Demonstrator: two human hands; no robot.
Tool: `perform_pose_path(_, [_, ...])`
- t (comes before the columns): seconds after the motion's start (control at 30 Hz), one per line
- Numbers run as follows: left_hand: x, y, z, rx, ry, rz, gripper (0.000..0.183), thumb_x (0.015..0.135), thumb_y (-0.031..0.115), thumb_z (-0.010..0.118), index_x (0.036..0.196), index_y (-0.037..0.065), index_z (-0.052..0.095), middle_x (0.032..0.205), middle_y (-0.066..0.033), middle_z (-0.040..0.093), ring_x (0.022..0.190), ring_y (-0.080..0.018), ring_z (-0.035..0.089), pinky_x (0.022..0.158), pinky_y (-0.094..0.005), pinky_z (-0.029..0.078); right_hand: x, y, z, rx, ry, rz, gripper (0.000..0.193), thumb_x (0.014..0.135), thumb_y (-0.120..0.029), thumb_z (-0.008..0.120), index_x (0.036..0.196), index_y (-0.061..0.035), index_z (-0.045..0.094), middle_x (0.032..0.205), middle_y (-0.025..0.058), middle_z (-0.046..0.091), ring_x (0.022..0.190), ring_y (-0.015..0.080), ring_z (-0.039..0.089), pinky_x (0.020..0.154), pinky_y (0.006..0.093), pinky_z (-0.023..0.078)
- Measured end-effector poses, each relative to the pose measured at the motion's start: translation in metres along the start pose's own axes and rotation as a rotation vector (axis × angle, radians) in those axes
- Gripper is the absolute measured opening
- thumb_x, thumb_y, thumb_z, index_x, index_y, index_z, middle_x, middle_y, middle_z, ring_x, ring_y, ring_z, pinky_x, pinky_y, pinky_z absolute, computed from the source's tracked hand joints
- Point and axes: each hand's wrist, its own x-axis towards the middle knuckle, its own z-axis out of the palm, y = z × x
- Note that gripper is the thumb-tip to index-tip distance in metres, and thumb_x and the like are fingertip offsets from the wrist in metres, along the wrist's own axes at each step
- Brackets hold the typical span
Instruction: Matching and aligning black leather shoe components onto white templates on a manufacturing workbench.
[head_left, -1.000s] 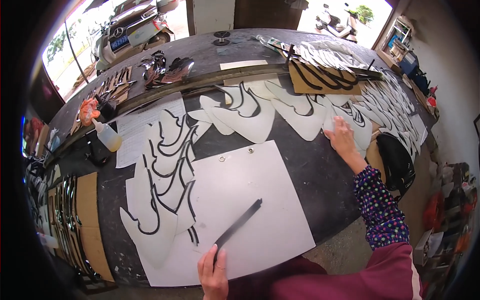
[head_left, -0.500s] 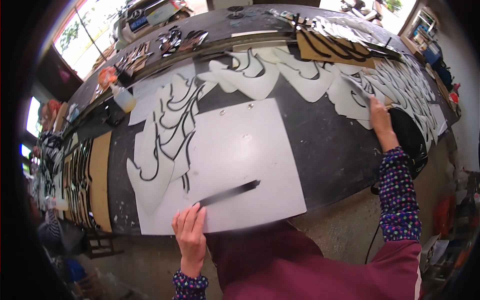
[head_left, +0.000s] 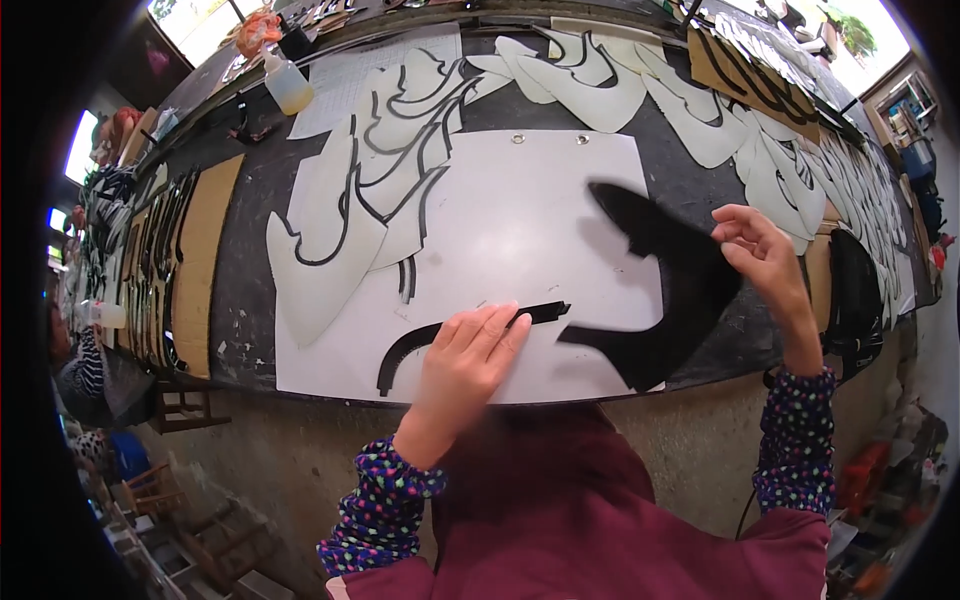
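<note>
On the white board (head_left: pixel 520 240) in front of me lies a curved black strip (head_left: pixel 402 352). My left hand (head_left: pixel 467 360) rests over it, fingers stretched out flat and pressing it near its right end. Between the fingers and thumb of my right hand (head_left: pixel 768 262) is a black shoe upper piece (head_left: pixel 675 290), pinched by its right edge and slightly blurred. This curved, two-armed piece hangs over the right side of the board, its lower arm close to the strip's right end. White upper pieces with black-edged curves (head_left: pixel 325 265) overlap on the board's left side.
More white pieces (head_left: pixel 585 85) lie along the far side, with a dense pile (head_left: pixel 865 220) at the right. Cardboard (head_left: pixel 205 270) with black strips sits left, another cardboard sheet (head_left: pixel 730 75) far right. A bottle (head_left: pixel 288 85) stands far left. A black rounded object (head_left: pixel 855 270) lies right.
My right hand has come back from the pile at the right with the black upper piece. The strip now lies flat under my left hand, which moved right. The view has tilted down.
</note>
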Motion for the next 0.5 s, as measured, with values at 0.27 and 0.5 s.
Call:
perform_pose_path(0.27, [-0.02, -0.005, -0.018, 0.009, -0.006, -0.083, 0.037, 0.08, 0.002, 0.067, 0.116, 0.003, 0.073, 0.123, -0.0089, 0.068, 0.109, -0.0253, 0.063, 0.092, -0.0396, 0.051, -0.034, -0.015, 0.125, -0.694, -0.1, -0.572, 0.04, 0.085, -0.017, 0.076, 0.118, -0.002, 0.058, 0.106, 0.0131, 0.061, 0.097, 0.0294, 0.059, 0.084, 0.0387, 0.045])
perform_pose_path(0.5, [-0.011, -0.004, -0.015, -0.13, -0.032, -0.064, 0.036, 0.079, 0.003, 0.07, 0.115, 0.004, 0.074, 0.121, -0.007, 0.068, 0.103, -0.0206, 0.062, 0.087, -0.0367, 0.052, -0.054, -0.023, 0.135, -0.705, -0.272, -0.376, 0.041, 0.078, -0.019, 0.081, 0.111, -0.0054, 0.059, 0.101, 0.0085, 0.057, 0.095, 0.0276, 0.055, 0.088, 0.0361, 0.038])
